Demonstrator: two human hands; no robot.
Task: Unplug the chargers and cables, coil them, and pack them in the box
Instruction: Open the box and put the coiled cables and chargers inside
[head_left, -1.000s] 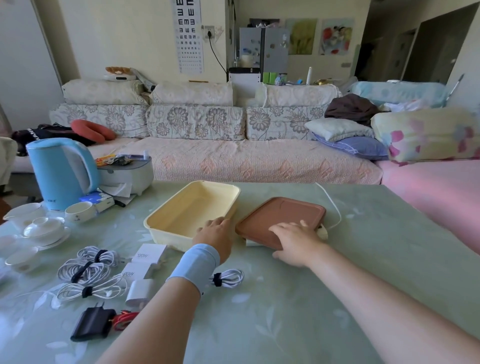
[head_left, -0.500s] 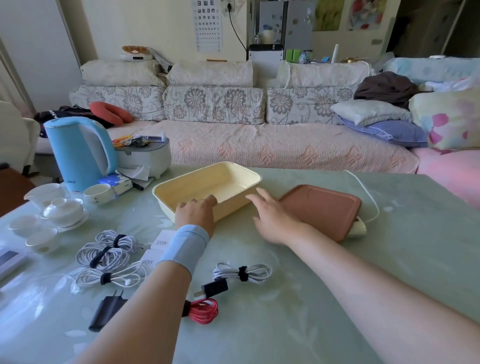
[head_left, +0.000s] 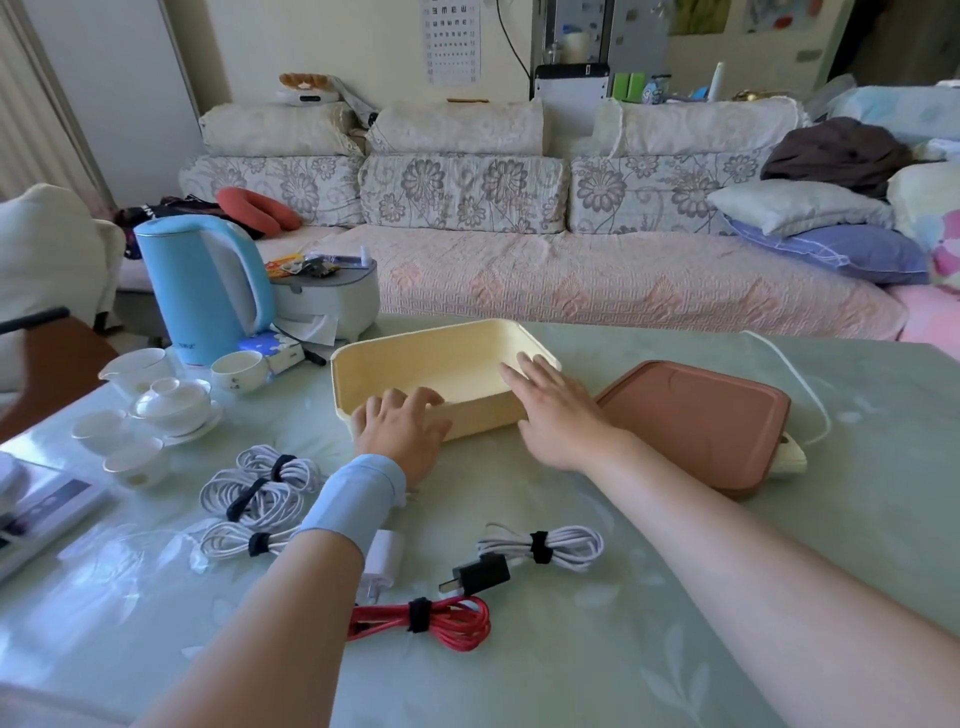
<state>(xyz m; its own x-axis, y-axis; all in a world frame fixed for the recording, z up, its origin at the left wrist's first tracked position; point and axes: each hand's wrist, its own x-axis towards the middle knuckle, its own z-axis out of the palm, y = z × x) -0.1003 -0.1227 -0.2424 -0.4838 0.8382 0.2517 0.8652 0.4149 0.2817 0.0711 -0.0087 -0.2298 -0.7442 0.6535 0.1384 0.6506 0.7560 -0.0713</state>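
The box (head_left: 431, 364) gapes upward, kettle (head_left: 202, 291) crowding left, lid (head_left: 696, 421) right.

Your left hand (head_left: 400, 434), with a pale blue wristband (head_left: 353, 499) behind it, hooks its curled fingers over the near rim of the box (head_left: 426, 332). Your right hand (head_left: 558, 415) lies with straight fingers against the box's near right corner, its forearm bare.

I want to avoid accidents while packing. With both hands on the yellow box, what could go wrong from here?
The brown lid leans on a white charger whose cable runs to the table's far edge; lifting the lid might drag it. The left hand and right hand hold the yellow box; pulling it nearer could sweep the white coils beside the left forearm. A wide left reach may hit the teacups.
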